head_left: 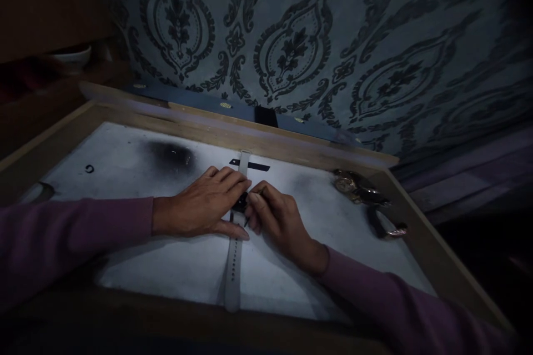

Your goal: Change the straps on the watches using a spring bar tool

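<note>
A wristwatch with a long pale grey strap point(233, 271) lies lengthwise on the white work surface point(283, 277). Its dark case point(240, 203) shows only partly between my hands. My left hand point(204, 202) reaches across from the left, fingers over the upper side of the case and thumb on the strap below, holding the watch down. At the right side of the case, my right hand point(277, 219) is closed in a pinch on a thin pointed tool point(246, 223). Most of that tool is hidden by the fingers. Beneath the strap's far end lies a flat dark blade-like strip point(259, 166).
A raised wooden rim point(250, 135) frames the surface. Several watches point(353, 185) lie at the right, with another banded piece point(385, 227) nearer. A small dark curved piece point(89, 168) sits at the far left. Patterned wallpaper point(291, 38) rises behind; the light is dim.
</note>
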`<state>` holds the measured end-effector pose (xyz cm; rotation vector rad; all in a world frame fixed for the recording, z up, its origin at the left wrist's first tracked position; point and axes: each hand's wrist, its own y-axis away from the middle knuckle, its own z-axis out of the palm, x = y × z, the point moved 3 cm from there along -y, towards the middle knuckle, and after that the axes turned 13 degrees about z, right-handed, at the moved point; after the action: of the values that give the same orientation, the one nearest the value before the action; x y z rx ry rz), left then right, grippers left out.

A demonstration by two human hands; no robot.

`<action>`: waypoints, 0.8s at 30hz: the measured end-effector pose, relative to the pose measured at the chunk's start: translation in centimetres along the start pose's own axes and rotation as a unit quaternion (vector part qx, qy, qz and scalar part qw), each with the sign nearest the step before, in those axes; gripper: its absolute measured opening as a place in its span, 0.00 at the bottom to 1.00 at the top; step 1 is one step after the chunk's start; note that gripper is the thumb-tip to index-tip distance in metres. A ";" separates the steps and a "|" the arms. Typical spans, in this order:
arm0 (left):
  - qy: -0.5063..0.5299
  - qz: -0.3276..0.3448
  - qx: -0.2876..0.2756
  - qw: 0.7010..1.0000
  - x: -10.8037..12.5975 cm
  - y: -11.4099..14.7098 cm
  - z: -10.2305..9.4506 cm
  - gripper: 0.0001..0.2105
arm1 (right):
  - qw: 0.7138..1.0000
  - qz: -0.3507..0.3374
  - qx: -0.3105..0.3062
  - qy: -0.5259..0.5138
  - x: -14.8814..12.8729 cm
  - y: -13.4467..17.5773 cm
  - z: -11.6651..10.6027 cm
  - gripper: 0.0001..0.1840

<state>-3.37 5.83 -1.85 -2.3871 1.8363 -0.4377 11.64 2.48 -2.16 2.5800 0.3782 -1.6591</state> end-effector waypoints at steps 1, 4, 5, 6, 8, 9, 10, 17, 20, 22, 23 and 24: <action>0.000 0.000 -0.001 1.000 0.0 0.0 0.0 0.37 | 0.999 0.020 -0.003 -0.025 0.1 -0.1 0.0 0.13; 0.003 0.000 -0.004 1.000 0.1 0.0 -0.2 0.36 | 0.993 0.068 -0.013 -0.096 0.6 -0.3 0.0 0.15; 0.004 0.000 -0.005 1.000 0.1 -0.1 -0.2 0.36 | 0.991 0.077 -0.017 -0.113 0.7 -0.4 0.0 0.16; 0.004 -0.001 -0.005 1.000 0.1 -0.1 -0.2 0.36 | 0.988 0.083 -0.020 -0.125 0.8 -0.4 0.0 0.16; 0.004 -0.001 -0.002 1.000 0.1 -0.1 -0.2 0.36 | 0.986 0.091 -0.025 -0.141 0.9 -0.4 0.0 0.17; 0.005 0.000 0.000 1.000 0.1 -0.1 -0.1 0.36 | 0.985 0.094 -0.024 -0.145 1.0 -0.4 0.0 0.17; 0.004 0.001 0.003 1.000 0.0 -0.1 -0.1 0.36 | 0.984 0.096 -0.023 -0.148 1.0 -0.4 0.0 0.17; -0.005 0.002 0.001 1.000 0.1 -0.1 -0.1 0.36 | 0.980 0.093 -0.028 -0.174 1.2 -0.5 0.2 0.15; -0.006 0.005 0.003 1.000 0.1 -0.1 -0.1 0.36 | 0.979 0.093 -0.031 -0.176 1.2 -0.6 0.3 0.15; -0.006 0.008 0.009 1.000 0.1 -0.1 -0.1 0.36 | 0.980 0.092 -0.032 -0.175 1.2 -0.6 0.2 0.15; -0.005 0.009 0.012 1.000 0.1 -0.1 -0.1 0.36 | 0.980 0.091 -0.032 -0.174 1.2 -0.5 0.2 0.15; -0.004 0.008 0.013 1.000 0.1 -0.1 -0.1 0.36 | 0.981 0.090 -0.031 -0.171 1.2 -0.5 0.2 0.15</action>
<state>-3.24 5.79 -1.73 -2.3516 1.8331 -0.4468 11.80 3.17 -3.32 2.1526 0.1667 -1.9383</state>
